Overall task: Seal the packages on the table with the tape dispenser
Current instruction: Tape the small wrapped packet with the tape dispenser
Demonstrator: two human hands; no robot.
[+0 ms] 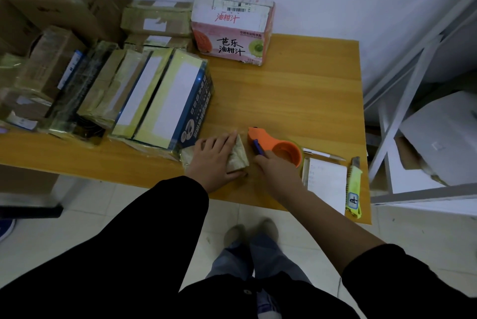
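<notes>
The table (296,91) is honey-yellow with wood grain. At twelve o'clock, the carton (232,32) is pink and white with red and black characters. Toward six, the tape dispenser (273,147) is orange with a blue part, the package (238,156) tan; at four, the knife (354,184) is yellow-green.

Small package (238,154) sits at the near edge of the table (296,91), tape dispenser (276,148) just to its right, then a notepad (327,179) and a utility knife (354,187) further right. A row of taped boxes (165,96) stands on the left, a juice carton (232,29) at the far edge, and a metal rack (413,86) beyond the table's right side.
</notes>
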